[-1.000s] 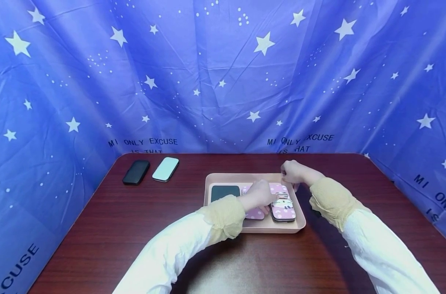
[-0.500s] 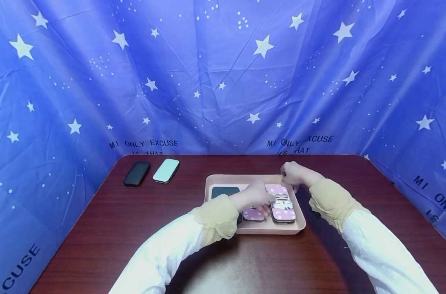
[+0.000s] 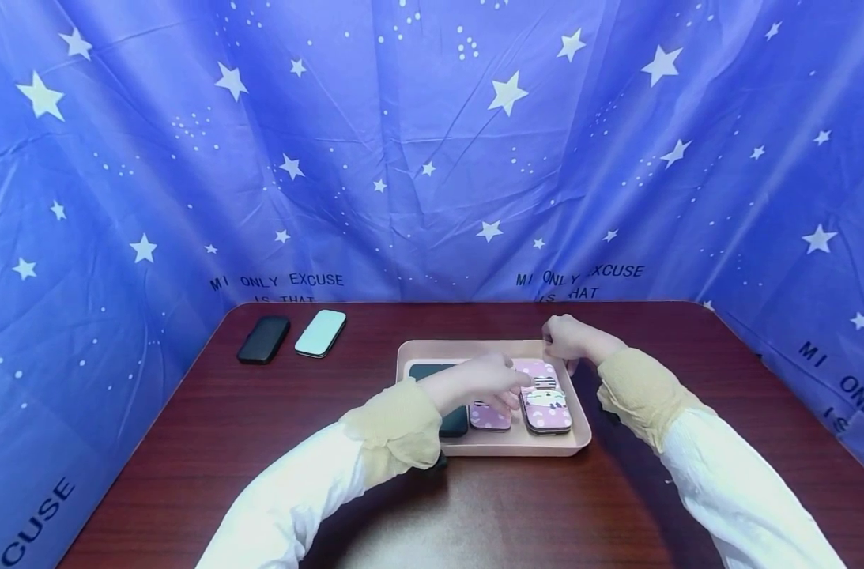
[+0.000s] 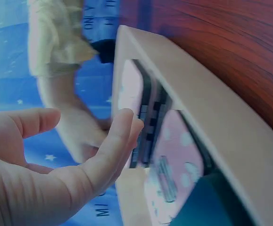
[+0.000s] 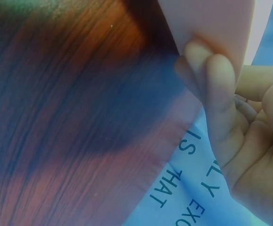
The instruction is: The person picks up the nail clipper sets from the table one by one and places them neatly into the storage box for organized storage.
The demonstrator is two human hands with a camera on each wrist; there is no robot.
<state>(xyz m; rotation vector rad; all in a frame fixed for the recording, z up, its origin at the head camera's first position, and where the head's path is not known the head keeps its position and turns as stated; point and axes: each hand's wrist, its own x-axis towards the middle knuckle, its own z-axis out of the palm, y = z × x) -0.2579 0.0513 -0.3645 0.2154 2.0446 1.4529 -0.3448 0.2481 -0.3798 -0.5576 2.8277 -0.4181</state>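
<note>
In the head view my left hand (image 3: 477, 381) hovers over a shallow pale-pink tray (image 3: 460, 348), its fingers extended and holding nothing. Beneath and beside it lie two flat pink cases with white dots: a right-hand pink case (image 3: 548, 416) and a left-hand pink case (image 3: 490, 419), partly covered by the hand. A dark green case (image 3: 454, 425) lies at the tray's left, half hidden by my wrist. My right hand (image 3: 567, 337) pinches the tray's far right corner; the right wrist view shows the fingers (image 5: 219, 80) outside the wall (image 5: 211, 23) and the thumb opposite.
A black case (image 3: 264, 340) and a mint-green case (image 3: 321, 333) lie at the far left of the brown wooden table (image 3: 318, 411). A blue star-patterned curtain (image 3: 417, 197) hangs behind and along the sides.
My left hand has drawn back leftward from the right-hand pink case, its fingers straightening. My right hand stays at the tray corner. The cases look unmoved.
</note>
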